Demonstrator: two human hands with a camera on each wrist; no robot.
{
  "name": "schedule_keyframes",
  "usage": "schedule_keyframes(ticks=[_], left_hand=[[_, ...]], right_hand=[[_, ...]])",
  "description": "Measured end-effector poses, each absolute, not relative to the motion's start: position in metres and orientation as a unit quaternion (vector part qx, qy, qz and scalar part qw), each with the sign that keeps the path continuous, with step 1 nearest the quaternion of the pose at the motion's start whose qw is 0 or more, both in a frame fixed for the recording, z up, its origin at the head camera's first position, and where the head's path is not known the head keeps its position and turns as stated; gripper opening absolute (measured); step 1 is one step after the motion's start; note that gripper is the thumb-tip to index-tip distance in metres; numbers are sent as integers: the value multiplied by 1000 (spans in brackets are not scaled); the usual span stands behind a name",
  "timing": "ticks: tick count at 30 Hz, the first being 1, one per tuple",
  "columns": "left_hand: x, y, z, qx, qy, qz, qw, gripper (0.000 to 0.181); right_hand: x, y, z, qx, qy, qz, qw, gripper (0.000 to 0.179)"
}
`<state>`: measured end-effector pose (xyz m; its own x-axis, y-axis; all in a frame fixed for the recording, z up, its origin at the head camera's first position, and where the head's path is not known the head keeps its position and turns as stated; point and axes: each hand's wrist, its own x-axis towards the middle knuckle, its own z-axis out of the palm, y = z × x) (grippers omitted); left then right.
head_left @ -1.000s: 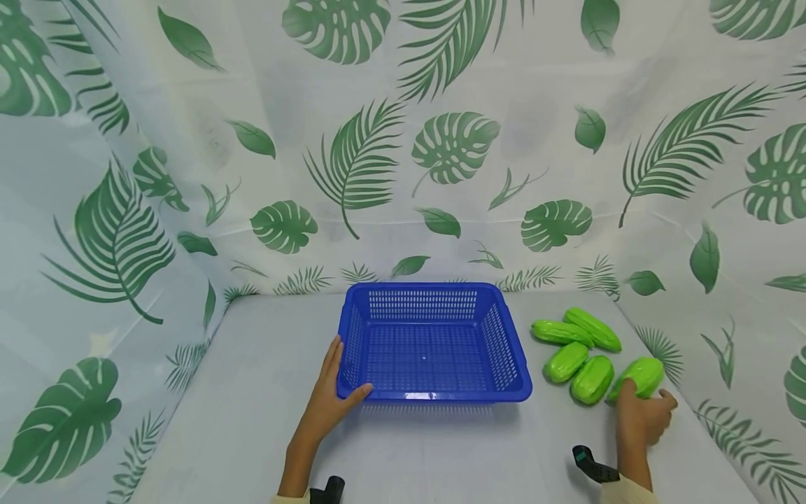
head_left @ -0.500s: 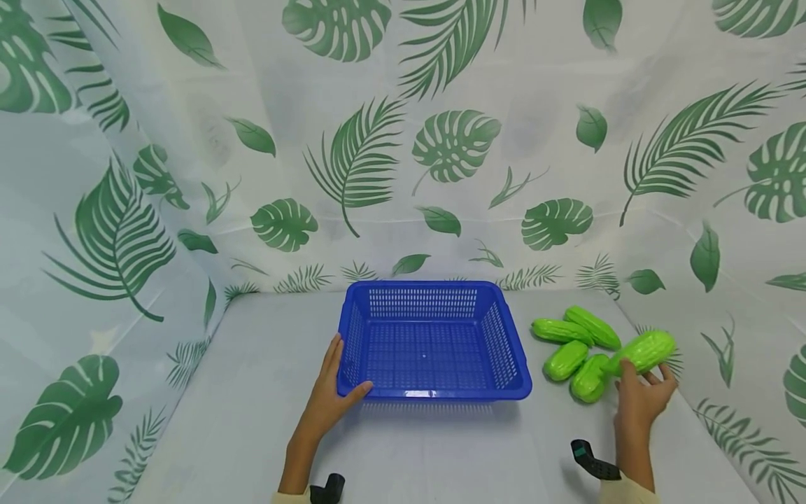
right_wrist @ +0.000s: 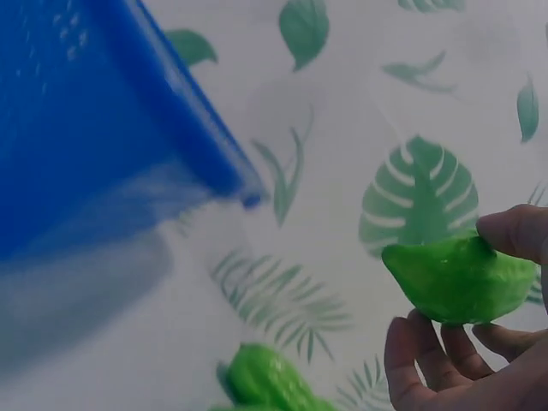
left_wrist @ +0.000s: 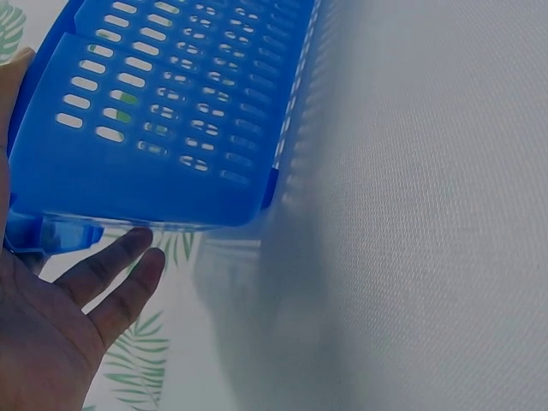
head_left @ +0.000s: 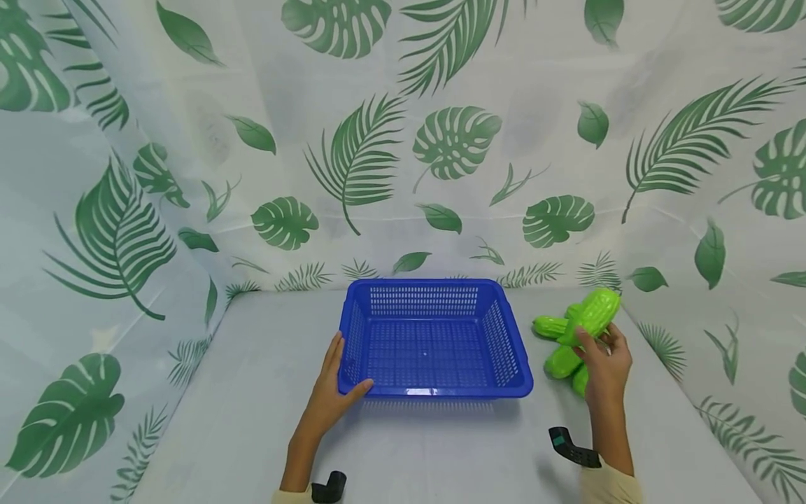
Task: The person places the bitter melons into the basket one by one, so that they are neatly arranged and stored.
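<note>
A blue plastic basket (head_left: 434, 392) with slotted walls stands on the white table. At its front left corner my left hand (head_left: 330, 392) rests against the rim, with the fingers straight along the side and the thumb on the front edge. To the right of the basket, my right hand (head_left: 607, 360) holds up a bright green ribbed gourd (head_left: 593, 316), pointed at one end in the right wrist view. The thumb lies on one side of the gourd (right_wrist: 458, 278) and the fingers on the other. Several similar green gourds (head_left: 562, 362) lie beneath it, partly hidden.
White cloth with green leaf prints (head_left: 453, 231) rises behind the table and at both sides. White table surface (head_left: 428, 455) stretches in front of the basket. A black camera mount (head_left: 573, 448) is strapped to the right wrist, another (head_left: 329, 488) to the left.
My right hand has lifted one gourd off the table at the right and carried it up and leftward, over the other gourds. The left hand and the basket stay put.
</note>
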<state>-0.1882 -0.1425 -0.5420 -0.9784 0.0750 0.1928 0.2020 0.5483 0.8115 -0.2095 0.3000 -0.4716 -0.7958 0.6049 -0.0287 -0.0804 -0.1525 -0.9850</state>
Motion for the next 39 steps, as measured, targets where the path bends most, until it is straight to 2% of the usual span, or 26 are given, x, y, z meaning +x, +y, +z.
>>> schedule_keyframes(ticks=[6,19,26,39], left_hand=[[-188,-142,-541,-80,-877,-469,67,102],[-189,-144,-540,-93,-871,-479,65,101],[-189,-144,-542,-98,-869,-480,73,101],[-187,-143,-541,-85,-870,-481,68,99]], right_hand=[[-220,270,-458,-168,-643,724,184,73],[-239,213,-454,-51,-765,642,19,72],[-252,181,-457,-36,-803,591,-67,79],[-281,125,-468,-14,-788,583,-197,77]])
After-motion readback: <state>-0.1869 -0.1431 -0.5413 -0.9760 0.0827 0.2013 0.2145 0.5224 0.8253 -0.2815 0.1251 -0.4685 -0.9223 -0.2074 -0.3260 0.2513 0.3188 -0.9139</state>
